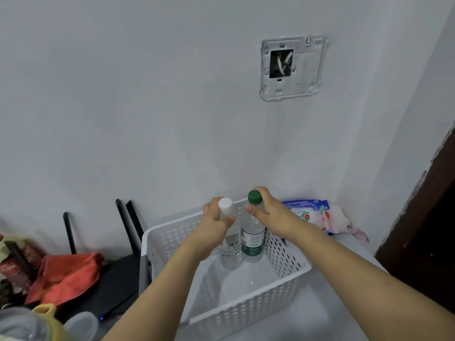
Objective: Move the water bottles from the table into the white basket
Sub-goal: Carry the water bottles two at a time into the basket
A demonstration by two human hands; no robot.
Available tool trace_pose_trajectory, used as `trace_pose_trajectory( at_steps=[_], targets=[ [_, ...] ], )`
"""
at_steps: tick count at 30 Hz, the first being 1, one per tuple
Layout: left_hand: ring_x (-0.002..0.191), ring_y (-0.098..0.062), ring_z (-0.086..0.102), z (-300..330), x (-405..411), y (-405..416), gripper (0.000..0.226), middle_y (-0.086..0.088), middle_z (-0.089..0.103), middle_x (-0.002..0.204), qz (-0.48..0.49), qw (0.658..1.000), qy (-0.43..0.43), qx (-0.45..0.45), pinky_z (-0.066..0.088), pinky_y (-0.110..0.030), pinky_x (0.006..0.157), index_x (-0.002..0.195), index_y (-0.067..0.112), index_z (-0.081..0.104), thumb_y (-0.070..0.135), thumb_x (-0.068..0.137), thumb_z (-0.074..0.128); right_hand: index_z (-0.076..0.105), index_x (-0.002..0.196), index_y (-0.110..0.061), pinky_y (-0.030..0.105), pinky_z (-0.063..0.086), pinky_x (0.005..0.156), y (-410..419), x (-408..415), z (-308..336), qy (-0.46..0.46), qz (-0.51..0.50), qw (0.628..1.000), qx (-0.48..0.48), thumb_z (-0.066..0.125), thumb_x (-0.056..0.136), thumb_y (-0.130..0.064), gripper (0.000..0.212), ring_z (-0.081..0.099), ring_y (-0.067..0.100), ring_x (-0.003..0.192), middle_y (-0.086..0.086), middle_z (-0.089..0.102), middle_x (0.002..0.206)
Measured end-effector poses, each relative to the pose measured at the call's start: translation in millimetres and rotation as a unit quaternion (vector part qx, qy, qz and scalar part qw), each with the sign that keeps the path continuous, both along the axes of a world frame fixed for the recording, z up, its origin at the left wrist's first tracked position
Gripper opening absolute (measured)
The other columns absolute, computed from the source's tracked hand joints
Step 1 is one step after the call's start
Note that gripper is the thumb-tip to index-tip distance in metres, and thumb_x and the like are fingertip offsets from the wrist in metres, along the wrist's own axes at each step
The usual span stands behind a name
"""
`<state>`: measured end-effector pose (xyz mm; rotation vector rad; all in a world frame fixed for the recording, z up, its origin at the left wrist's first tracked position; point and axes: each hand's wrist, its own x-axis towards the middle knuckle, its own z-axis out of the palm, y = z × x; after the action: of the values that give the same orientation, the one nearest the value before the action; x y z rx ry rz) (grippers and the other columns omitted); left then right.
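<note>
Two clear plastic water bottles upright inside white basket [246,308], at far right corner, side by side, touching. White-capped bottle [230,244] on left, barcode label; green-capped bottle [253,236] on right, green-white label. Left hand [215,223] wrapped round white-capped neck; right hand [269,212] wrapped round green-capped neck. Basket rectangular, rigid plastic, walls perforated in rows, floor smooth. White desk [320,316] beneath. Far right: soft wet-wipe pack [312,212]. Left: black router [118,286] with stick antennas, crumpled red cloth [66,274].
</note>
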<state>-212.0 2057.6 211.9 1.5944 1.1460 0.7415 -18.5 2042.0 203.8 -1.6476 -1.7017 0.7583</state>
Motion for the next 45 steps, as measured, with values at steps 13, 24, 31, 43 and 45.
trace_pose_trajectory(
  at_steps=[13,24,31,43,45],
  targets=[
    [0.131,-0.024,0.037,54.2,2.8,-34.9,0.056,-0.006,0.039,0.145,0.029,0.956,0.16,0.243,0.034,-0.038,0.109,0.142,0.017,0.033,0.013,0.09,0.055,0.019,0.152,-0.023,0.037,0.031,0.111,-90.7,5.2,65.9,-0.062,-0.084,0.995,-0.003,0.04,0.099,-0.049,0.063,0.037,0.019,0.136,0.001,0.022,0.159],
    [0.124,-0.037,0.044,109.2,52.2,-92.0,0.037,-0.023,0.051,0.134,-0.084,0.815,0.215,0.532,0.028,-0.041,0.106,0.128,-0.006,0.05,0.015,0.097,0.048,0.018,0.151,-0.001,0.022,0.005,0.113,-206.5,24.0,119.1,-0.203,-0.205,0.957,0.025,0.039,0.103,-0.03,0.06,0.015,0.021,0.147,0.015,0.017,0.16],
    [0.124,-0.035,0.043,114.7,103.7,-144.1,0.037,-0.021,0.05,0.136,-0.181,0.781,0.196,0.564,0.026,-0.039,0.108,0.129,-0.004,0.049,0.017,0.1,0.043,0.012,0.154,-0.007,0.03,0.007,0.118,-308.1,40.0,124.7,-0.203,-0.316,0.927,-0.002,0.038,0.103,-0.038,0.065,0.009,0.019,0.148,0.009,0.011,0.162],
    [0.13,-0.031,0.042,130.7,187.4,-369.7,0.044,-0.016,0.048,0.141,-0.342,0.733,0.028,0.588,0.031,-0.039,0.112,0.139,0.001,0.043,0.022,0.1,0.044,0.014,0.154,-0.01,0.036,0.01,0.12,-580.1,40.9,143.4,-0.227,-0.54,0.808,-0.062,0.038,0.102,-0.04,0.064,0.009,0.019,0.148,0.007,0.014,0.162],
    [0.133,-0.028,0.039,130.3,197.9,-416.1,0.046,-0.015,0.045,0.144,-0.375,0.717,0.005,0.587,0.027,-0.038,0.115,0.141,0.002,0.04,0.024,0.101,0.042,0.013,0.154,-0.009,0.034,0.01,0.12,-628.9,32.6,145.4,-0.221,-0.571,0.787,-0.073,0.037,0.102,-0.039,0.064,0.01,0.018,0.148,0.007,0.014,0.161]
  ],
)
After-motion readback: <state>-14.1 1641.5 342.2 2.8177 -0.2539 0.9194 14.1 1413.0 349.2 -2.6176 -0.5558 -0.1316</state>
